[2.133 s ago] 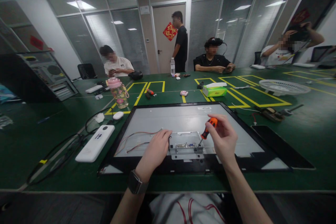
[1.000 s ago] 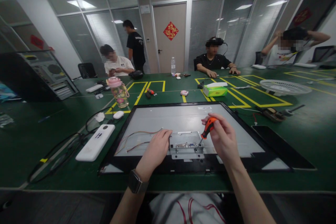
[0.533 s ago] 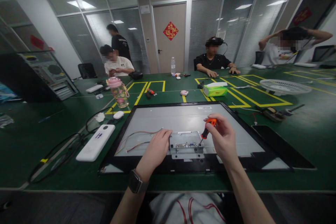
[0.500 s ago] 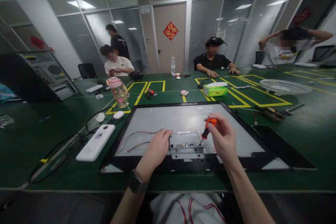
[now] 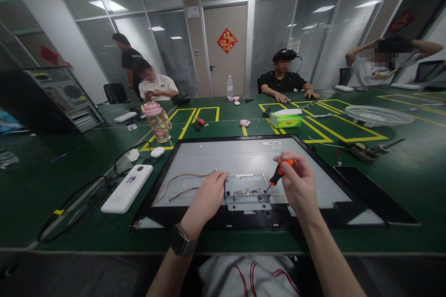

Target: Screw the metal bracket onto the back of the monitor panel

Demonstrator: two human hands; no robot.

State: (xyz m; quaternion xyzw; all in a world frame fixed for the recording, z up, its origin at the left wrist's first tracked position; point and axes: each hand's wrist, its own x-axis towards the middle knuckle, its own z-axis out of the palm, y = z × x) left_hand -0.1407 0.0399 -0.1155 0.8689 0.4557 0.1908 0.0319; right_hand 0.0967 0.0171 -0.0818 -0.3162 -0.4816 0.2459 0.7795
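A thin, flat display panel [image 5: 216, 155] with a black frame lies in front of me, its pale back up. On its near part sits a metal bracket [image 5: 247, 207] with a row of video ports. My left hand [image 5: 211, 195] rests at the bracket's left end, fingers stretched out and the thumb hidden. In my right hand [image 5: 301, 183] an orange and black screwdriver [image 5: 278, 175] is pinched by its handle. It slants down to the left, its tip at the right part of the port row. Any screw there is too small to make out.
Thin wires [image 5: 184, 176] lie on the panel's left. A white power bank [image 5: 128, 189], black cables [image 5: 80, 209] and a water bottle [image 5: 158, 123] stand to the left. A tissue pack [image 5: 285, 119] is beyond the panel, a black slab [image 5: 378, 192] at right. Several people are around the table.
The screwdriver handle has tipped to the right with my right hand, so it leans more. My left hand stays put. A standing person in the back has moved left.
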